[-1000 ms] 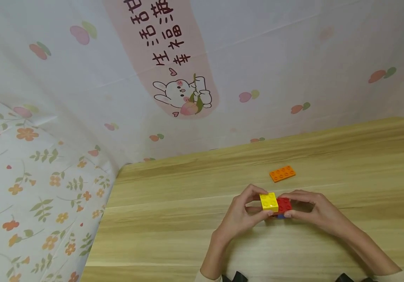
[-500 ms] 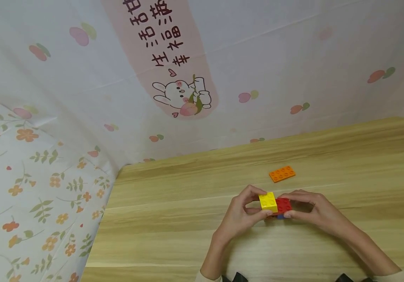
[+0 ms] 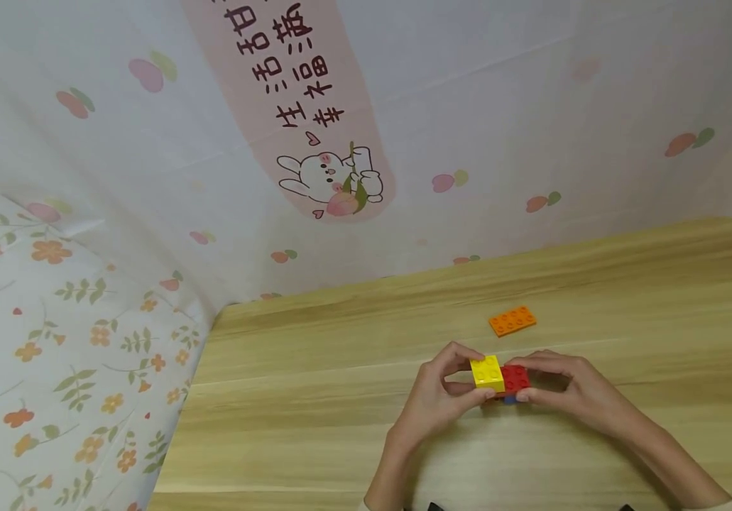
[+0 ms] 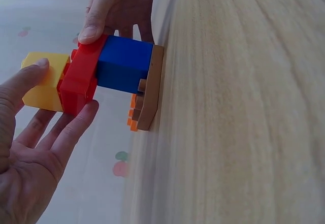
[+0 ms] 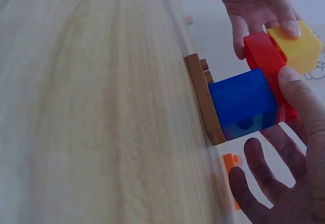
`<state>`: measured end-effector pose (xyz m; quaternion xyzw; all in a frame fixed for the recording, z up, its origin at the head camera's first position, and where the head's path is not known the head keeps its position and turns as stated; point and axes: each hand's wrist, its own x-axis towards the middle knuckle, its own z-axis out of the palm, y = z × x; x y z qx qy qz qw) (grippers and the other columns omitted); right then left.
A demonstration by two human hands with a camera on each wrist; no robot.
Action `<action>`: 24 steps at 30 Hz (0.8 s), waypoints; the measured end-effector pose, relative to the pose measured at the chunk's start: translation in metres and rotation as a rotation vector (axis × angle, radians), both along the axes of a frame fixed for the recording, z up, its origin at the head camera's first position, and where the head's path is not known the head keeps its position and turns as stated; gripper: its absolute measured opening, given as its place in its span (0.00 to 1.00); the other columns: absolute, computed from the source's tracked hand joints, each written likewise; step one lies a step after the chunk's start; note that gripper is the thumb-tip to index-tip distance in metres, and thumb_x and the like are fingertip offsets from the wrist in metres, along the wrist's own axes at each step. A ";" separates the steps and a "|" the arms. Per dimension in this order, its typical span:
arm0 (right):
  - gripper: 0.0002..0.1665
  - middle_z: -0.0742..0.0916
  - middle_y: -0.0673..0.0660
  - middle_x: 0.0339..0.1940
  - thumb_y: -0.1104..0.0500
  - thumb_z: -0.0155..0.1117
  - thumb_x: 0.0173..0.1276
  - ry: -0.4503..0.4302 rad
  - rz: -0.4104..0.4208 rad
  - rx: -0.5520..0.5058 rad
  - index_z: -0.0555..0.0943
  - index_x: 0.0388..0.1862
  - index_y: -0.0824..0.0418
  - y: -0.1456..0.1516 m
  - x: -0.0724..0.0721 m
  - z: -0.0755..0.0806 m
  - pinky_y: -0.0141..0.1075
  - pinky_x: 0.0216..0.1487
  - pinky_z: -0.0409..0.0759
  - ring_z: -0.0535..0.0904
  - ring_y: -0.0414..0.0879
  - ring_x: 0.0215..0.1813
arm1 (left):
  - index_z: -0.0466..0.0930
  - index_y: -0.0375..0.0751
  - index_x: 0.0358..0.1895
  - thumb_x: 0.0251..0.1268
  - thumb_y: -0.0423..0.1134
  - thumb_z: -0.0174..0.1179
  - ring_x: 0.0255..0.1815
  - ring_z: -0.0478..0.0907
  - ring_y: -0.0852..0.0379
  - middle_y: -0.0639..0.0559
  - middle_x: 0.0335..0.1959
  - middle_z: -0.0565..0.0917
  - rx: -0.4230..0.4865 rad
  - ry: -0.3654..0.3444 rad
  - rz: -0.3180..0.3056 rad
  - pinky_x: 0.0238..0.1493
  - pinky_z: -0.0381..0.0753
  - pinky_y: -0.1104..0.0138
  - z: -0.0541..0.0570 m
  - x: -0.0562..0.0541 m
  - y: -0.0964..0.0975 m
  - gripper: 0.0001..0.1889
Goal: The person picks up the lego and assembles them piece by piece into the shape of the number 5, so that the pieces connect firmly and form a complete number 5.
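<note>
A small stack stands on the table: a brown plate (image 4: 151,92) at the bottom, a blue brick (image 4: 122,64) on it, then a flatter red brick (image 3: 516,379). On the left end of the red brick sits a yellow brick (image 3: 487,372), with red studs showing along their seam in the left wrist view. My left hand (image 3: 436,394) pinches the yellow brick between thumb and fingers, one fingertip reaching down to the red brick. From the other side, my right hand (image 3: 573,383) grips the red brick's right end, thumb (image 5: 290,76) on its near face.
An orange studded plate (image 3: 512,321) lies on the wooden table (image 3: 314,397) just beyond the hands. A printed white cloth (image 3: 487,113) hangs behind the table, and a floral cloth (image 3: 78,355) covers the left side.
The head view has tilted up slightly, so the whole scene sits a little lower in it. Hands and bricks keep nearly the same places and grips.
</note>
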<state>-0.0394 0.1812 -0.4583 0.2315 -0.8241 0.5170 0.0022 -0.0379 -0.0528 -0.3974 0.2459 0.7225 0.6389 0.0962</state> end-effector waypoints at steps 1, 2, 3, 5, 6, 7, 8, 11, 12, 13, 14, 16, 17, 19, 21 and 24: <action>0.23 0.83 0.46 0.48 0.60 0.71 0.55 -0.002 0.000 0.003 0.81 0.51 0.52 0.001 0.000 0.000 0.26 0.48 0.74 0.75 0.36 0.50 | 0.71 0.33 0.47 0.53 0.23 0.64 0.48 0.78 0.59 0.43 0.47 0.78 -0.005 0.002 0.002 0.39 0.81 0.67 0.000 0.000 0.000 0.18; 0.23 0.83 0.46 0.48 0.59 0.72 0.54 -0.003 -0.003 0.010 0.81 0.51 0.51 0.002 0.001 0.000 0.26 0.47 0.74 0.75 0.36 0.49 | 0.71 0.33 0.47 0.53 0.23 0.64 0.48 0.78 0.59 0.43 0.47 0.78 -0.006 0.004 -0.001 0.39 0.81 0.67 0.000 0.000 0.001 0.18; 0.23 0.83 0.45 0.48 0.59 0.72 0.54 -0.002 -0.006 0.014 0.82 0.51 0.51 0.002 0.001 0.000 0.26 0.48 0.73 0.75 0.36 0.50 | 0.71 0.33 0.47 0.53 0.23 0.64 0.47 0.78 0.59 0.43 0.47 0.78 -0.005 0.006 -0.006 0.39 0.81 0.67 0.000 0.000 0.002 0.18; 0.23 0.83 0.45 0.47 0.60 0.72 0.54 0.001 -0.009 0.017 0.82 0.51 0.50 0.004 0.003 0.000 0.25 0.48 0.73 0.75 0.35 0.49 | 0.71 0.32 0.47 0.53 0.23 0.64 0.47 0.78 0.59 0.42 0.47 0.78 -0.003 0.012 -0.017 0.39 0.81 0.68 0.000 0.001 0.004 0.18; 0.24 0.83 0.45 0.47 0.60 0.72 0.54 0.004 -0.009 0.015 0.82 0.51 0.50 0.005 0.003 0.000 0.25 0.47 0.73 0.75 0.35 0.49 | 0.70 0.32 0.47 0.53 0.23 0.64 0.47 0.78 0.60 0.42 0.47 0.78 -0.002 0.015 -0.021 0.38 0.81 0.68 -0.001 0.001 0.004 0.18; 0.24 0.84 0.46 0.47 0.60 0.72 0.53 0.008 -0.009 0.013 0.82 0.51 0.50 0.006 0.004 0.000 0.24 0.47 0.72 0.75 0.35 0.49 | 0.70 0.32 0.47 0.53 0.23 0.64 0.47 0.78 0.60 0.42 0.47 0.78 -0.006 0.021 -0.022 0.38 0.81 0.68 -0.001 0.001 0.005 0.18; 0.24 0.84 0.46 0.47 0.61 0.73 0.53 0.012 -0.011 0.013 0.82 0.51 0.51 0.006 0.004 -0.001 0.23 0.48 0.72 0.75 0.35 0.49 | 0.70 0.33 0.47 0.53 0.23 0.64 0.46 0.78 0.60 0.42 0.47 0.78 -0.012 0.027 -0.020 0.38 0.81 0.68 -0.001 0.001 0.005 0.18; 0.24 0.84 0.46 0.47 0.61 0.73 0.53 0.020 -0.008 0.008 0.82 0.51 0.51 0.005 0.004 -0.001 0.22 0.48 0.71 0.75 0.35 0.50 | 0.71 0.33 0.47 0.52 0.23 0.64 0.46 0.78 0.61 0.43 0.46 0.79 -0.036 0.048 -0.005 0.37 0.81 0.69 -0.001 0.002 0.005 0.18; 0.24 0.84 0.46 0.47 0.61 0.73 0.53 0.021 -0.006 0.005 0.82 0.51 0.51 0.004 0.003 0.000 0.22 0.48 0.71 0.75 0.35 0.50 | 0.71 0.34 0.47 0.52 0.23 0.64 0.46 0.78 0.61 0.43 0.46 0.79 -0.044 0.053 0.000 0.37 0.81 0.69 -0.001 0.002 0.005 0.18; 0.24 0.84 0.46 0.47 0.61 0.73 0.52 0.023 -0.008 0.006 0.82 0.51 0.51 0.003 0.003 0.000 0.23 0.48 0.71 0.75 0.35 0.50 | 0.71 0.34 0.47 0.52 0.23 0.65 0.46 0.78 0.60 0.43 0.46 0.79 -0.049 0.056 0.005 0.37 0.81 0.69 -0.001 0.002 0.005 0.19; 0.24 0.84 0.46 0.47 0.62 0.73 0.52 0.024 -0.006 0.005 0.82 0.51 0.51 0.003 0.003 0.000 0.23 0.48 0.72 0.75 0.35 0.49 | 0.71 0.34 0.47 0.52 0.23 0.65 0.46 0.78 0.60 0.42 0.46 0.79 -0.054 0.057 0.009 0.37 0.81 0.69 -0.001 0.002 0.004 0.19; 0.24 0.83 0.46 0.47 0.62 0.73 0.53 0.024 -0.004 0.003 0.82 0.51 0.50 0.002 0.002 0.000 0.24 0.47 0.72 0.76 0.36 0.49 | 0.72 0.34 0.47 0.52 0.23 0.65 0.46 0.78 0.60 0.43 0.46 0.79 -0.062 0.058 0.015 0.37 0.81 0.68 0.000 0.001 0.003 0.19; 0.24 0.83 0.46 0.47 0.62 0.73 0.53 0.025 -0.004 0.004 0.82 0.51 0.50 0.002 0.001 0.000 0.24 0.47 0.72 0.76 0.35 0.49 | 0.72 0.34 0.47 0.52 0.23 0.65 0.47 0.78 0.60 0.43 0.46 0.79 -0.064 0.058 0.017 0.37 0.81 0.68 0.000 0.001 0.003 0.19; 0.24 0.84 0.46 0.47 0.61 0.73 0.52 0.034 -0.007 0.007 0.82 0.51 0.51 0.001 0.000 0.000 0.23 0.47 0.72 0.75 0.35 0.50 | 0.72 0.34 0.47 0.52 0.24 0.65 0.46 0.79 0.60 0.43 0.46 0.80 -0.071 0.065 0.018 0.37 0.81 0.68 0.001 0.001 0.002 0.19; 0.24 0.84 0.46 0.47 0.61 0.73 0.52 0.042 -0.011 0.007 0.82 0.51 0.52 0.000 0.000 0.000 0.21 0.48 0.70 0.75 0.34 0.50 | 0.72 0.34 0.47 0.52 0.24 0.65 0.46 0.79 0.59 0.43 0.46 0.80 -0.080 0.076 0.019 0.37 0.81 0.68 0.002 0.001 0.001 0.18; 0.25 0.84 0.46 0.47 0.61 0.74 0.51 0.056 -0.019 0.008 0.82 0.50 0.54 -0.001 -0.001 -0.001 0.19 0.49 0.69 0.74 0.32 0.52 | 0.72 0.34 0.46 0.52 0.24 0.65 0.46 0.79 0.59 0.42 0.46 0.80 -0.090 0.098 0.020 0.37 0.81 0.69 0.003 0.002 0.001 0.18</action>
